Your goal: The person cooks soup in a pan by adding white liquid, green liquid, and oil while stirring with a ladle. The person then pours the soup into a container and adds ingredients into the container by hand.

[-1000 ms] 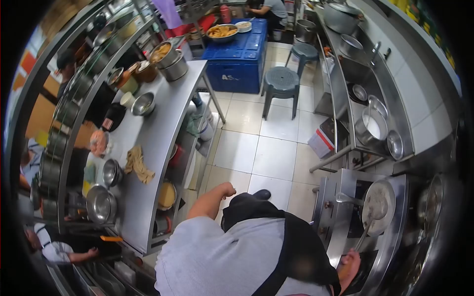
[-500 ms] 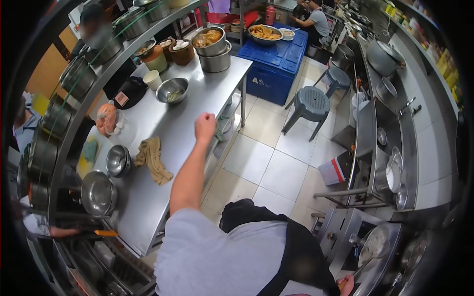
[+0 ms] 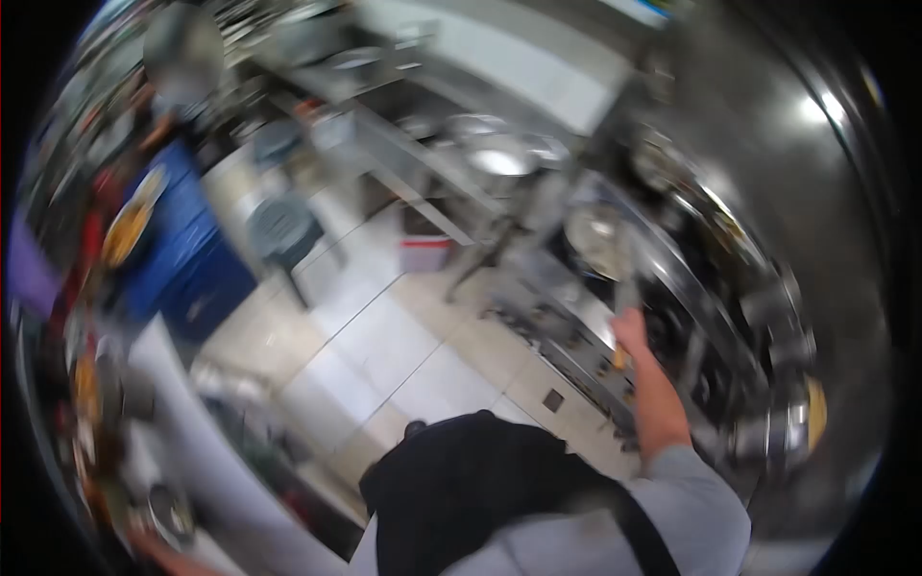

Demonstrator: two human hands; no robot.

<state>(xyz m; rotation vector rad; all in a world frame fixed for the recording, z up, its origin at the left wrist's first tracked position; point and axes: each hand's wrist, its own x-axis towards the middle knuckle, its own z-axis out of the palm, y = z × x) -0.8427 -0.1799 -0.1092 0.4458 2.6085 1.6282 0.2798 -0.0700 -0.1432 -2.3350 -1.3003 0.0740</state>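
Over the stove [image 3: 567, 302], my right hand [image 3: 629, 329] is closed around the handle of a ladle [image 3: 626, 288]. The ladle's head reaches toward a pan [image 3: 594, 235] with pale contents, but blur hides where they touch. At the lower left edge my left hand [image 3: 144, 540] is smeared by motion, near a metal bowl [image 3: 171, 512] on the steel table [image 3: 206, 422]. Its fingers cannot be made out.
A blue chest [image 3: 187, 250] with a bowl of orange food [image 3: 128, 228] stands at the left. Grey stools [image 3: 283, 228] are on the tiled floor. Metal pans [image 3: 499, 158] sit on the far counter. Another person [image 3: 173, 96] is at upper left.
My view has swung right toward the stove and blurred. My left hand now shows at the lower left edge, beside the bowl; the right hand still holds the ladle.
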